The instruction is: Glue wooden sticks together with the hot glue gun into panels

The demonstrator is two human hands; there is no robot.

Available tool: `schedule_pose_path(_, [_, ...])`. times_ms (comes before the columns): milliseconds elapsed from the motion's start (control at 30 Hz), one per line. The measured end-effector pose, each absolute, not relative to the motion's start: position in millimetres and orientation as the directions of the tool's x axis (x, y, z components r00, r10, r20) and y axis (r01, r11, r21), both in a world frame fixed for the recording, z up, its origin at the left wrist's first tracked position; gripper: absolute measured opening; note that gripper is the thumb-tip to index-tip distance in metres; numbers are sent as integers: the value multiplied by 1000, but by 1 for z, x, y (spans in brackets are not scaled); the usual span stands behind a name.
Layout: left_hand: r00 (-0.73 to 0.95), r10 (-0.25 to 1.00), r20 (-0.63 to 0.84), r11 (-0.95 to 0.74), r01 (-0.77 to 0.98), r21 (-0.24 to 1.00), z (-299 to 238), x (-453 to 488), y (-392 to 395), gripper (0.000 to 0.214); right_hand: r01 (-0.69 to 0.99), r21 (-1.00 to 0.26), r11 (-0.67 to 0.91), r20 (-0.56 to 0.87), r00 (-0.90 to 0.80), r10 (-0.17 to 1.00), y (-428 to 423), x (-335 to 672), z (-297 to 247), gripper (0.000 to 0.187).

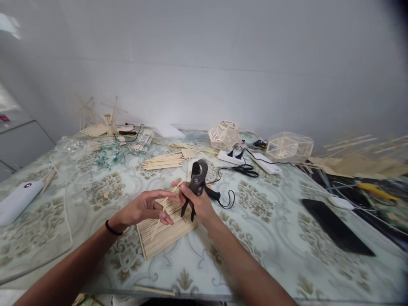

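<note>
Floral tablecloth [255, 272] under everything, plain pale wall [204, 85] behind. Got my right hand [198, 203] wrapped around some dark hand cutters [197, 177], head up. My left hand [149, 207] is half curled, thin wooden stick [155, 231] slanting across its fingers over a slatted wooden panel [172, 240]; can't tell if they're actually pinching it.
</note>
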State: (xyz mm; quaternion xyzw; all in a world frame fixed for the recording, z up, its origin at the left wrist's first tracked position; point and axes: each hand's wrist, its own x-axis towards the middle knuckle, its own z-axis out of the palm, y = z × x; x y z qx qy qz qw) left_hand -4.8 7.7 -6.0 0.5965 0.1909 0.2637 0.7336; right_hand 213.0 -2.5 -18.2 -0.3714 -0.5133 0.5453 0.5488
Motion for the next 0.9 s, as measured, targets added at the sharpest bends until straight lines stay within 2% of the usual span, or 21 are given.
schedule_pose_path(100, [792,610,-13,117,-73,990,0,-2,6,53,-212,-967,141,150,-25,988,-1,215,-13,38])
schedule_pose_path(233, [552,834,8,-25,22,999,2,-3,11,66,-130,-965,228,214,113,970,0,223,-8,39])
schedule_pose_path(300, [453,891,27,-57,53,997,0,-4,15,55,-55,-973,226,221,84,972,-1,223,-8,41])
schedule_pose_path(400, [443,896,33,-92,113,989,-5,-1,15,30,48,-982,182,180,-36,983,-6,216,-9,42])
schedule_pose_path(500, [474,878,56,-152,167,974,-7,5,9,21,64,-988,137,129,-123,984,-10,206,-10,36])
schedule_pose_path(767, [449,880,154,-308,292,905,-8,8,4,22,-5,-996,92,91,-150,985,-9,202,-13,27])
schedule_pose_path(833, [458,880,129,-285,290,914,-9,8,5,24,13,-994,106,103,-139,985,-9,204,-12,26])
schedule_pose_path(900, [490,870,50,-192,244,951,-11,8,6,26,13,-989,146,145,-77,986,-9,206,-12,26])
